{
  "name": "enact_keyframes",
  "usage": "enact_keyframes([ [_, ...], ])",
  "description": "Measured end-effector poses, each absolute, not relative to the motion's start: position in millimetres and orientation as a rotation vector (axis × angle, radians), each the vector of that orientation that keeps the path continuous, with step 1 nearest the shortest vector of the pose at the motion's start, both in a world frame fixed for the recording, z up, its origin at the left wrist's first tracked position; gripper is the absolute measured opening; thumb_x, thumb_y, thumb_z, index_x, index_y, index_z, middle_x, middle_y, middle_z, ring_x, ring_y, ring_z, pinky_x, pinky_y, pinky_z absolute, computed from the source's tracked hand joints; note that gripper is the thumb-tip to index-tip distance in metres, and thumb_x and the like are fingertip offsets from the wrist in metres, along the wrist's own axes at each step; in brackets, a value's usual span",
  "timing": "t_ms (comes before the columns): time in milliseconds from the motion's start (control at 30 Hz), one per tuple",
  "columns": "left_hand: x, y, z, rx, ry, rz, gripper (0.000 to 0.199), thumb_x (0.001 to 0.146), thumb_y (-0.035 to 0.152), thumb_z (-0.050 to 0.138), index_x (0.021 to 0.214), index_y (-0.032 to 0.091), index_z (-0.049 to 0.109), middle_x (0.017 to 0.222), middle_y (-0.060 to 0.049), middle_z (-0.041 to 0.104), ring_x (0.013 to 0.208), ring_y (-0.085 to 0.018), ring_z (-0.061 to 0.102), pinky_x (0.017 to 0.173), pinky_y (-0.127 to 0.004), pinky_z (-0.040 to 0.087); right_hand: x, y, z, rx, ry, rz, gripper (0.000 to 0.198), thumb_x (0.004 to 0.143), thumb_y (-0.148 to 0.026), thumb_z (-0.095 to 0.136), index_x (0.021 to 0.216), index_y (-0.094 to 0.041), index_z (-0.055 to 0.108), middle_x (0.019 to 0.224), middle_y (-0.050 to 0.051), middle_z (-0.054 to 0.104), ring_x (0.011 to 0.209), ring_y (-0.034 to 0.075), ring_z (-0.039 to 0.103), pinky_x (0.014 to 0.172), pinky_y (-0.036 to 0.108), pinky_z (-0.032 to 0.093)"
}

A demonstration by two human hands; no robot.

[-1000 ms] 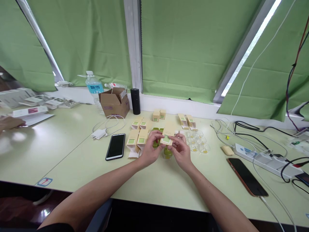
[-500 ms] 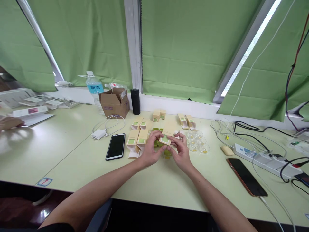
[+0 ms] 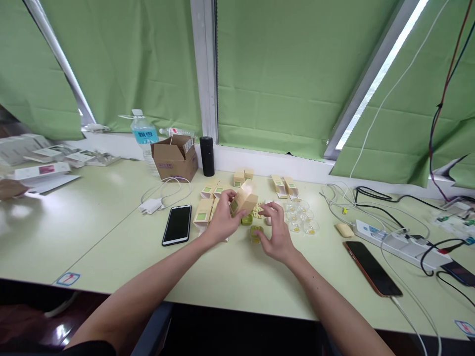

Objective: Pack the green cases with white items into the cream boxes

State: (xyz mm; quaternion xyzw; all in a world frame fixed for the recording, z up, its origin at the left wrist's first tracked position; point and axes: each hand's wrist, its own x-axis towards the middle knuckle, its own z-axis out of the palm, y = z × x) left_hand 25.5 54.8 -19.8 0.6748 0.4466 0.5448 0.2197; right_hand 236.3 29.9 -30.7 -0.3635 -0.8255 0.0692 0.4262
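Note:
My left hand (image 3: pixel 223 220) grips a small tan cardboard box (image 3: pixel 245 197), tilted on its side, its flap end toward the right. My right hand (image 3: pixel 276 230) is apart from the box, fingers spread and slightly curled. Just beside its thumb sits a small green case (image 3: pixel 255 232); whether the thumb touches it, I cannot tell. Another green case (image 3: pixel 247 219) lies behind, partly under the held box. Small pale pieces (image 3: pixel 257 211) show between the hands. To the left stand tan boxes with green windows (image 3: pixel 202 216), partly hidden by my left hand.
Clear plastic shells (image 3: pixel 301 216) lie right of my hands, with more tan boxes (image 3: pixel 285 187) behind. A phone (image 3: pixel 177 225) lies left, another phone (image 3: pixel 372 268) right, near a power strip (image 3: pixel 393 246) and cables. A brown carton (image 3: pixel 175 159) stands at the back. Another person's hand (image 3: pixel 11 189) shows far left.
Both hands were on the box; my right hand has let go and moved down toward the green case. My left hand has turned the box and moved it slightly left.

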Motion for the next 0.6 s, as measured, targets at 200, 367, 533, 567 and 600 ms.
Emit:
enact_keyframes([
  [200,-5,74,-3,1.697,0.883,1.243,0.068,0.08,0.033,0.079,0.134,0.027,0.04,0.118,-0.009,0.063,0.101,-0.022,0.067,0.088,-0.039,0.054,242,30,-24,-1.269,-2.404,0.021,0.065,0.078,-0.028,0.08,0.135,-0.021,0.05,0.112,0.012,0.071,0.111,0.036,0.06,0.091,0.05,0.05],
  [367,-6,72,-4,1.772,0.652,0.945,0.07,0.078,0.031,0.081,0.138,0.026,0.048,0.125,-0.012,0.065,0.113,-0.027,0.069,0.095,-0.043,0.058,258,30,-29,-1.373,-2.442,-0.004,0.055,0.079,-0.026,0.079,0.127,-0.019,0.054,0.11,0.01,0.073,0.108,0.032,0.061,0.09,0.046,0.045],
  [533,4,60,-15,2.09,0.66,0.784,0.068,0.078,0.017,0.076,0.141,0.031,0.055,0.129,-0.009,0.068,0.118,-0.028,0.07,0.09,-0.038,0.06,272,31,-26,-1.417,-2.413,-0.002,0.057,0.078,-0.022,0.077,0.13,-0.021,0.053,0.111,0.008,0.073,0.11,0.031,0.06,0.088,0.042,0.042],
  [567,5,58,-18,2.155,0.665,0.773,0.068,0.078,0.016,0.075,0.14,0.032,0.056,0.129,-0.009,0.069,0.118,-0.028,0.07,0.09,-0.038,0.06,273,31,-26,-1.418,-2.417,-0.014,0.058,0.078,-0.022,0.077,0.131,-0.021,0.052,0.111,0.009,0.073,0.11,0.031,0.06,0.088,0.042,0.042],
  [600,7,56,-21,2.211,0.684,0.779,0.067,0.078,0.015,0.074,0.14,0.033,0.057,0.129,-0.008,0.07,0.117,-0.028,0.07,0.09,-0.038,0.06,274,31,-26,-1.416,-2.423,-0.029,0.059,0.078,-0.022,0.077,0.133,-0.02,0.052,0.113,0.01,0.073,0.111,0.032,0.059,0.088,0.042,0.042],
])
